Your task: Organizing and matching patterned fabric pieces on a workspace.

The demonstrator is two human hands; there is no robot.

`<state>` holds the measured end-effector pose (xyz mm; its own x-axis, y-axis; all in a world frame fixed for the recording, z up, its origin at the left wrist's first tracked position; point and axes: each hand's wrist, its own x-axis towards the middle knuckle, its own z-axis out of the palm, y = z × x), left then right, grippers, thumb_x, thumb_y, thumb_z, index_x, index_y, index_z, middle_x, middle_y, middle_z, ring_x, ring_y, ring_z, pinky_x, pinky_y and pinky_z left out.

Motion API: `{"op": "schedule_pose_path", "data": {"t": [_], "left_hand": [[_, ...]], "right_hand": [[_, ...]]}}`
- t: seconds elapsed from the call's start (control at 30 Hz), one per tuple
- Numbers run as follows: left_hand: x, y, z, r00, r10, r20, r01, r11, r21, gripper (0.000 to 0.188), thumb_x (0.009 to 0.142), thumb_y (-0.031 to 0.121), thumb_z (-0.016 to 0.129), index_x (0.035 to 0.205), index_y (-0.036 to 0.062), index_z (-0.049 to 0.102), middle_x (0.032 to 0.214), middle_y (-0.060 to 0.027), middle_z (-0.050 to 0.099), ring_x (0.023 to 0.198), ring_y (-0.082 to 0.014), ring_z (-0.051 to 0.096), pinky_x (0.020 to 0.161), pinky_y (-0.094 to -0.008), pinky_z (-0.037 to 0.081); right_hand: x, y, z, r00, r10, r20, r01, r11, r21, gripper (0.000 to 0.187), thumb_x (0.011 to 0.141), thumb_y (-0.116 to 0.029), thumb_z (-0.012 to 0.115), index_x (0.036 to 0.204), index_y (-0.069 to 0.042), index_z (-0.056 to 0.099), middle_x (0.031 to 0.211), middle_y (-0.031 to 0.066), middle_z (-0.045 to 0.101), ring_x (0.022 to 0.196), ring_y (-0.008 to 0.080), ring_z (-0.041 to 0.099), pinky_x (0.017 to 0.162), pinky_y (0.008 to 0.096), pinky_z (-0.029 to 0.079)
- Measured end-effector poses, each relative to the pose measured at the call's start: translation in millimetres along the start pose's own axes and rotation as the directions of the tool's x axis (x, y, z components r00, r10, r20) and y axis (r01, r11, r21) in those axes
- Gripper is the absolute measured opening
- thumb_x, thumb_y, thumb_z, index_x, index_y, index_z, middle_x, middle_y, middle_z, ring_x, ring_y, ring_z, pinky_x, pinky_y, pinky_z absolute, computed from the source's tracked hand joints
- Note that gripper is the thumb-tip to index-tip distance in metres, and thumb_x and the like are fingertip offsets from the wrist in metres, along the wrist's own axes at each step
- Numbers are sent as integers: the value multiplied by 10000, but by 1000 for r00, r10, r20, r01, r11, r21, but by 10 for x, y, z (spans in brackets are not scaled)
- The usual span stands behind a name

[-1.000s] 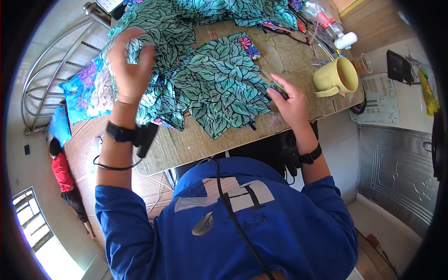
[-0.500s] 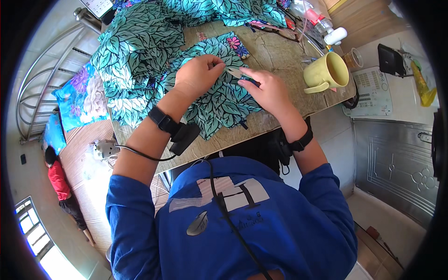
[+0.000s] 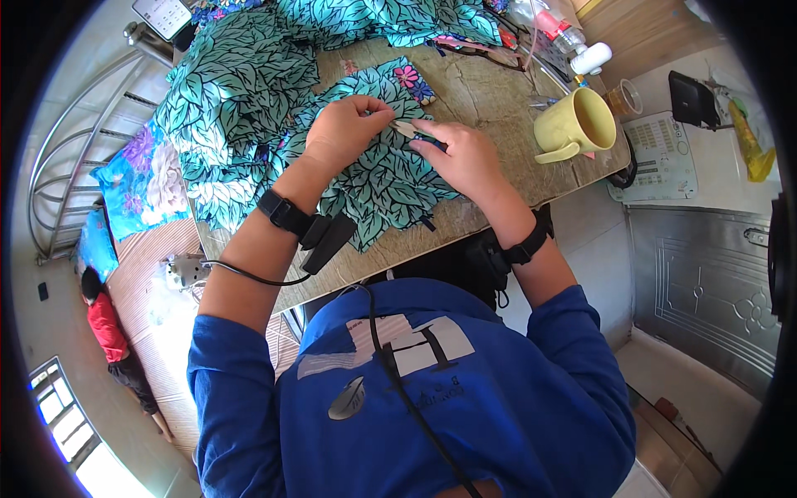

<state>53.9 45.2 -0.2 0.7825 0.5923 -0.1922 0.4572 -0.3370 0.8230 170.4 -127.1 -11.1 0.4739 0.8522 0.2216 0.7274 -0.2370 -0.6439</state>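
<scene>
My right hand [image 3: 458,156], to the left of the mug [image 3: 573,124], is closed on the snips [image 3: 404,129], thumb on one side and fingers on the other, with the pale blades pointing away from the mug toward my other fingertips. My left hand [image 3: 342,131], farther left of the mug, has thumb and forefinger pressed together just beside those blades; I cannot tell what is pinched there. The cloth [image 3: 378,187], teal with dark leaf outlines, lies under both hands, left of the mug, and a bigger heap [image 3: 228,104] of the same stuff sits farther left again. The yellow mug stands near the table's [image 3: 490,95] right edge, handle toward me; I see its inner wall through the mouth, but its bottom is hidden. Just beyond it on the right is a see-through cup [image 3: 628,98], its contents too unclear to tell. Behind the mug lies a clear bottle [image 3: 570,40] with a red band; I cannot make out its contents.
</scene>
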Motion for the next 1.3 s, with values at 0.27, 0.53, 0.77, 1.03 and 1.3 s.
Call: {"op": "schedule_pose_path", "data": {"t": [0.27, 0.53, 0.77, 1.03, 1.3], "left_hand": [[25, -117, 37, 999, 22, -24, -22, 999, -27, 359, 824, 388, 647, 972, 67, 707, 763, -45, 670, 673, -136, 611, 645, -289, 484], [-67, 49, 18, 1000, -23, 13, 23, 1000, -6, 304, 875, 265, 660, 999, -12, 668, 805, 23, 634, 711, -39, 517, 647, -206, 430], [-58, -123, 13, 998, 31, -55, -35, 996, -86, 292, 840, 322, 656, 970, 63, 692, 718, -24, 640, 640, -103, 576, 621, -271, 471], [-458, 24, 23, 893, 427, 145, -426, 904, -34, 127, 854, 140, 691, 948, 60, 659, 770, 4, 608, 669, -72, 574, 619, -227, 470], [-480, 196, 357, 847, 527, 65, -493, 734, 468, 340, 718, 365, 781, 883, 109, 628, 752, -31, 610, 685, -233, 626, 633, -359, 489]], "right_hand": [[8, 7, 32, 1000, 11, -21, -11, 1000, 15, 324, 823, -340, 695, 1085, -148, 711, 959, 121, 700, 816, 295, 673, 694, 368, 529], [-18, 31, 60, 999, -28, -46, 26, 999, -35, 301, 822, -327, 697, 1074, -165, 716, 903, 107, 697, 778, 294, 667, 669, 374, 525], [-16, 129, 107, 990, -57, -132, 67, 995, 76, 317, 823, -338, 702, 1089, -165, 711, 876, 118, 693, 739, 278, 666, 636, 362, 514], [-177, 301, -69, 965, 10, -263, 35, 986, 166, 368, 813, -323, 731, 1123, -128, 693, 818, 126, 680, 674, 248, 638, 595, 333, 484], [-211, 305, -65, 965, -7, -263, 40, 992, 121, 355, 804, -316, 739, 1109, -140, 697, 808, 115, 679, 672, 262, 636, 604, 345, 490]]}}
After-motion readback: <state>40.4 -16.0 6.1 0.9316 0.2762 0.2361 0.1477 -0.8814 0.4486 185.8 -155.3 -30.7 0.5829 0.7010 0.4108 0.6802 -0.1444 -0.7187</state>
